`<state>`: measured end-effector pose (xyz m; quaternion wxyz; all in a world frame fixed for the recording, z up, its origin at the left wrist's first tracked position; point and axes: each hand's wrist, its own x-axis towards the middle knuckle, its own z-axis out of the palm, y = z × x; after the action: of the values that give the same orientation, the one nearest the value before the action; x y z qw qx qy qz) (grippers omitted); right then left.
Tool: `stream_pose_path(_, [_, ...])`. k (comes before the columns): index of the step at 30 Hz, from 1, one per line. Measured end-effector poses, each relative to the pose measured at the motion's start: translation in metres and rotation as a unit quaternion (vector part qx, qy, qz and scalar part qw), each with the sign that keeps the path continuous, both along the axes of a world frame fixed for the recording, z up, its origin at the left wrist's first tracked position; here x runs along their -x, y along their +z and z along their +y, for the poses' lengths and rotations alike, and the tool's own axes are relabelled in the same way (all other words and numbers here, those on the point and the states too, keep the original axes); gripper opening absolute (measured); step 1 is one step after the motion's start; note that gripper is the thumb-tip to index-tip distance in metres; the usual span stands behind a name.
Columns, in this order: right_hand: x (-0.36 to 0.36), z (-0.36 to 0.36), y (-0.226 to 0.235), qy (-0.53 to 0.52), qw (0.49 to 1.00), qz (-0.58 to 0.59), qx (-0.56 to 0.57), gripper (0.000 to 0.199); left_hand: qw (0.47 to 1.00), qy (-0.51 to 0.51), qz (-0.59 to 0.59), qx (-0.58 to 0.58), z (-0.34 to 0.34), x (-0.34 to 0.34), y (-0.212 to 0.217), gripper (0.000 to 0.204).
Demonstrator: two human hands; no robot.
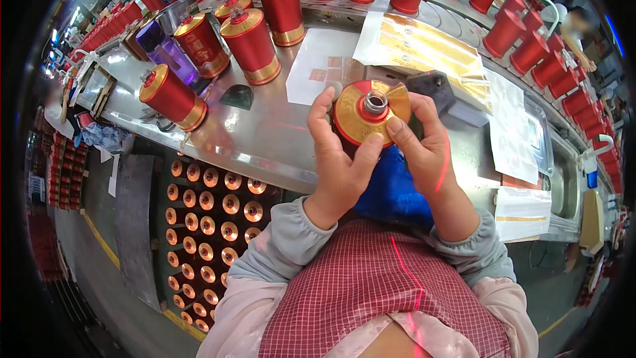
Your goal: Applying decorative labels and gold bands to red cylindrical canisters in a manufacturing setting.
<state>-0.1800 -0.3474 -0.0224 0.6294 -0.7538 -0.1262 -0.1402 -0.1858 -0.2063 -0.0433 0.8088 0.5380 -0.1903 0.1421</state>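
Between my two hands I hold a red bottle, its open neck turned up toward me. A gold ring-shaped label covers most of its shoulder, and a wedge of red shows at the upper left. The label's free end at the upper right stands slightly off the shoulder. My left hand grips the left side, with its thumb on the label's near edge. My right hand holds the right side, its thumb pressing the label near the neck. The lower body of the bottle is hidden beneath the shoulder.
Several red bottles with gold shoulders stand on the metal table at left. Gold label sheets and a dark block lie beyond my hands. Red bottles line the conveyor behind. Rows of gold-topped bottles stand low at left.
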Motion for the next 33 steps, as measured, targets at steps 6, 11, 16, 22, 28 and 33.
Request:
stream_pose_path(6, [-0.006,-0.007,0.01,0.084,0.969,0.152,-0.176,0.03,0.994,0.078,-0.047,-0.059,-0.001,-0.003,-0.019,0.064])
stream_pose_path(11, [-0.002,0.0,0.005,0.039,0.988,0.112,-0.097,0.029,0.853,0.287,-0.244,-0.362,-0.005,0.01,-0.026,0.037])
stream_pose_path(16, [-0.002,-0.002,-0.003,0.005,0.995,0.07,-0.071,0.029,0.873,0.198,-0.243,-0.373,0.004,0.007,-0.01,0.035])
stream_pose_path(22, [0.008,0.008,0.001,0.013,0.999,0.037,-0.012,0.032,0.946,0.197,-0.115,-0.229,0.003,0.002,-0.008,0.086])
stream_pose_path(28, [0.0,0.004,0.013,0.044,0.993,0.105,-0.037,0.031,0.979,0.144,-0.038,-0.137,0.004,0.001,-0.004,0.083])
stream_pose_path(33, [-0.006,0.01,0.009,0.067,0.98,0.095,-0.159,0.025,0.98,0.138,-0.043,-0.14,0.003,-0.001,-0.007,0.084])
